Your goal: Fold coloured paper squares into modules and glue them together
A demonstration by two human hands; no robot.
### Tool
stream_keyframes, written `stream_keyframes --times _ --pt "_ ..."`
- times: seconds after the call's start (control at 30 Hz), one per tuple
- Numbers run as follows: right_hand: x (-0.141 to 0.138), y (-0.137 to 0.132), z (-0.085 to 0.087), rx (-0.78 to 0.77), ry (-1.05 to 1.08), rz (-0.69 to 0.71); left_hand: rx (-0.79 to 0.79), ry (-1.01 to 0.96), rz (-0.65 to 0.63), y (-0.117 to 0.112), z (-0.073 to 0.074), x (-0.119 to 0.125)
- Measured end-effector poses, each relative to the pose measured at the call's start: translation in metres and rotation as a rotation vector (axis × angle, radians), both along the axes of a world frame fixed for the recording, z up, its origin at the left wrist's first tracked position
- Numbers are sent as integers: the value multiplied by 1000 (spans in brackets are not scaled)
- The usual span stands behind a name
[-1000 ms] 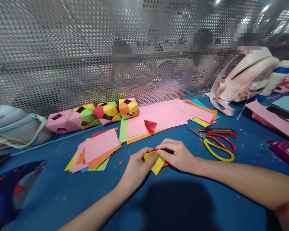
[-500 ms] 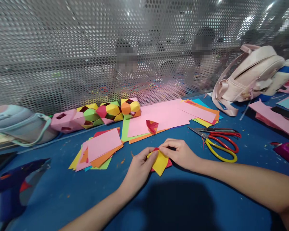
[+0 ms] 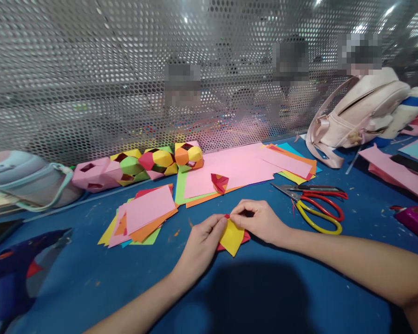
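A: Start at the left hand (image 3: 202, 235). Grip wide or tight?

B: Drawn to a pinch, with thumb pressed over the left side of a folded paper piece (image 3: 233, 237), yellow on top and red beneath.

A: And with the right hand (image 3: 262, 222)?

B: Pinching too, by thumb and fingertips at the upper right edge of the same piece. See a small red tip between the thumbs, and more red past both sides of the yellow.

A: Held where?

B: Low over the blue table (image 3: 83, 264), between both hands, with one yellow corner towards the wearer. Cannot tell whether touching the tabletop.

A: Look just beyond.

B: Find a small red folded piece (image 3: 219, 183) on a large pink sheet (image 3: 226, 162). Off to the left, see a fanned stack of coloured papers (image 3: 149, 211); to the right, scissors (image 3: 301, 204) with one red handle and one yellow.

A: Go farther out.

B: Follow a row of folded-paper balls (image 3: 129, 168) along the perforated screen (image 3: 125, 93). Spot a dark blue glue gun (image 3: 16, 264) and a pale bag (image 3: 24, 176) on the left, then a pale pink backpack (image 3: 365, 106) on the right.
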State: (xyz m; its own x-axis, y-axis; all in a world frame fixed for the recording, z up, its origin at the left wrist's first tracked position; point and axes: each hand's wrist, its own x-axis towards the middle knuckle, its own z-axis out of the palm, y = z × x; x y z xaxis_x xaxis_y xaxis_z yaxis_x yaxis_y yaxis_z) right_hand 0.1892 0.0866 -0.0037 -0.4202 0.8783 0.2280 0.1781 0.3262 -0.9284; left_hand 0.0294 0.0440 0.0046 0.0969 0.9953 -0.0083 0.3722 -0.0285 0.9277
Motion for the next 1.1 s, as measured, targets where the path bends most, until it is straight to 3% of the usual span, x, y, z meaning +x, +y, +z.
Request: stream_keyframes --times 0.3,0.63,1.1 --pt "-1 1 0 -45 30 11 10 1 -13 1 0 0" --pt "-1 1 1 -247 83 60 32 50 -75 3 0 -1" --pt "-2 1 1 -323 153 67 27 14 -62 2 -1 -1"
